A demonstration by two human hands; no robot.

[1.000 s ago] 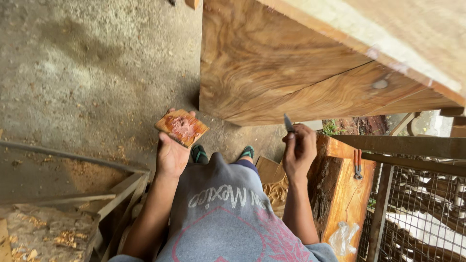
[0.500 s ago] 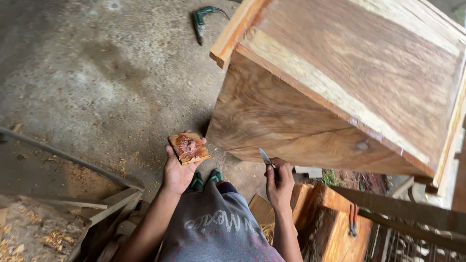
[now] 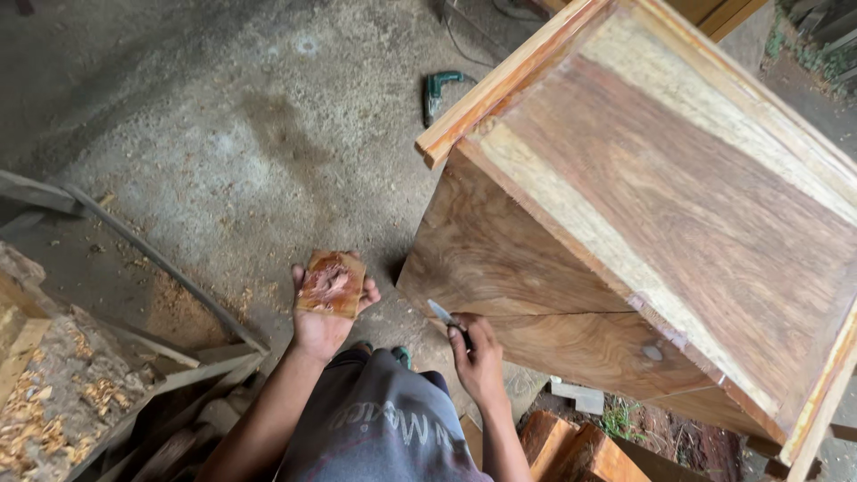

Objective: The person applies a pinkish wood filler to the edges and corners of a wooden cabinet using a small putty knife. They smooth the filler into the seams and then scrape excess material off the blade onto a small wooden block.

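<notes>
Head view: my left hand [image 3: 323, 314] cradles flat brown wooden block smeared with reddish filler [image 3: 330, 283], fingers curled under; right hand [image 3: 478, 353] clamps small metal putty blade [image 3: 442, 313] against big brown wooden cabinet's side [image 3: 500, 259].

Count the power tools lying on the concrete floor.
1. A green power drill lies on the floor at the top of the view, left of the wooden cabinet, far from both hands. Others may be hidden behind the cabinet.
</notes>
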